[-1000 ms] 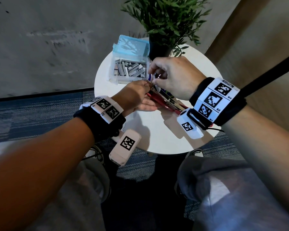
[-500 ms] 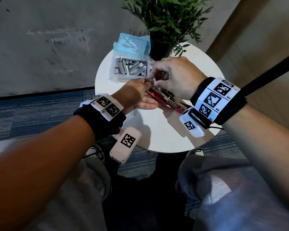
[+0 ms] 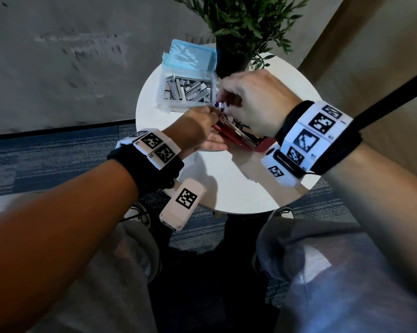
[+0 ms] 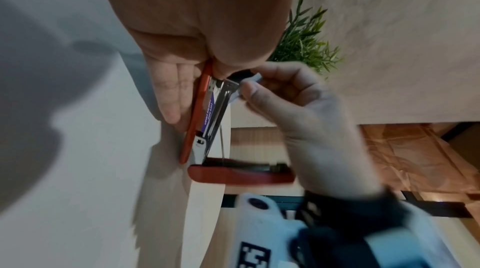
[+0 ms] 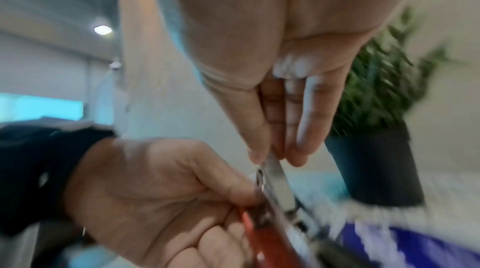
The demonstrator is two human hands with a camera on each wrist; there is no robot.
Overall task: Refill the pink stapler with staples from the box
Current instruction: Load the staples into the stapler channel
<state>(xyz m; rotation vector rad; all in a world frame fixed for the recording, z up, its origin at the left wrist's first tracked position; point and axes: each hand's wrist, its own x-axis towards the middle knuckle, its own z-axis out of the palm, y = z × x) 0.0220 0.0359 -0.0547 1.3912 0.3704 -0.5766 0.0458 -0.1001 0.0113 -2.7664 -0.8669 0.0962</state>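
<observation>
Both hands (image 3: pixel 198 131) (image 3: pixel 255 102) pinch the glossy, hinged-open stapler (image 4: pixel 200 108)

Not much moved tbh. The right hand (image 3: pixel 255 102) crept a touch toward the upper left of the frame, fingertips now right by the staple box (image 3: pixel 187 92) corner, above the stapler (image 3: pixel 238 138) tip.

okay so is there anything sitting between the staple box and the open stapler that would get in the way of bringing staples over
Nothing visible does. The box of staples stands open on the white table, right beside the front end of the pink stapler. The left hand grips that front end, and the right hand pinches at the metal rail there.
</observation>
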